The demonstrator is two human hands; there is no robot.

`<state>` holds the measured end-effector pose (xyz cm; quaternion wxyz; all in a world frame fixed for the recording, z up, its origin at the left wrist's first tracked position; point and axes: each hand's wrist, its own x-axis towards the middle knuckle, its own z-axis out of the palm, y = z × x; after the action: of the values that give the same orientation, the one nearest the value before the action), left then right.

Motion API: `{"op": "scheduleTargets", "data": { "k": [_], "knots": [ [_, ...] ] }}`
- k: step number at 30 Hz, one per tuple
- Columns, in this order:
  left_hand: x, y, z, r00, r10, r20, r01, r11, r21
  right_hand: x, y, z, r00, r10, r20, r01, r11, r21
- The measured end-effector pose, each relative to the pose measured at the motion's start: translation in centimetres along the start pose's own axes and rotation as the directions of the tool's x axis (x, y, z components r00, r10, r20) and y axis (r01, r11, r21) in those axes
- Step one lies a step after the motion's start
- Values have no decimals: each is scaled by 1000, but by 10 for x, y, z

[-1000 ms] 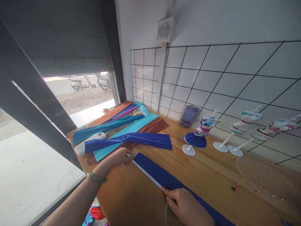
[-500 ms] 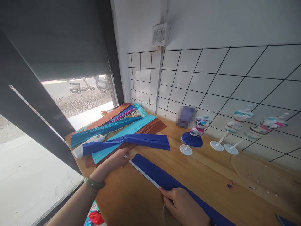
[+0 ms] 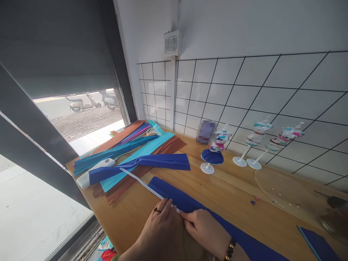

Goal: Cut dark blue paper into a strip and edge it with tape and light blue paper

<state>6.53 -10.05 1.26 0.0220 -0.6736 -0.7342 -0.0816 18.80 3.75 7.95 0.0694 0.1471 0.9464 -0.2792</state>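
Observation:
A long dark blue strip of thin material (image 3: 187, 199) lies diagonally on the wooden table, with a narrow white tape (image 3: 144, 184) along its near edge. The tape's far end runs loose past the strip, up to a second blue piece. My left hand (image 3: 161, 223), wearing a ring, lies with its fingers laid over the tape at the strip's edge. Close beside it, my right hand (image 3: 205, 228), with a beaded bracelet, pinches the tape between thumb and forefinger against the strip. A thin loop, partly hidden, shows under my right hand.
Blue (image 3: 168, 161), turquoise (image 3: 108, 183) and brown strips (image 3: 176, 144) overlap at the left, beside a white handheld device (image 3: 83, 179). Small dress forms (image 3: 259, 130) on white stands line the tiled wall. Another blue piece (image 3: 315, 241) lies at the right edge.
My left hand has let go of the tape's far end and moved back toward me, beside my right hand. The view has shifted slightly right.

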Motion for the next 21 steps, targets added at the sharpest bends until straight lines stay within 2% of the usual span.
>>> {"op": "scheduleTargets", "data": {
  "k": [5, 8, 16, 21],
  "knots": [
    [5, 5, -18, 997, 28, 71, -33, 998, 63, 0, -1, 0, 1000, 21, 7, -21, 1000, 6],
    [5, 6, -20, 997, 18, 71, -25, 994, 104, -1, 0, 1, 1000, 31, 3, -31, 999, 19],
    [-1, 3, -2, 995, -7, -95, 30, 969, 244, -14, 9, -4, 999, 43, -19, -41, 991, 127],
    [-3, 3, 3, 983, 0, -185, 51, 961, 271, -22, 20, -6, 993, 107, -48, -97, 978, 183]
  ]
}}
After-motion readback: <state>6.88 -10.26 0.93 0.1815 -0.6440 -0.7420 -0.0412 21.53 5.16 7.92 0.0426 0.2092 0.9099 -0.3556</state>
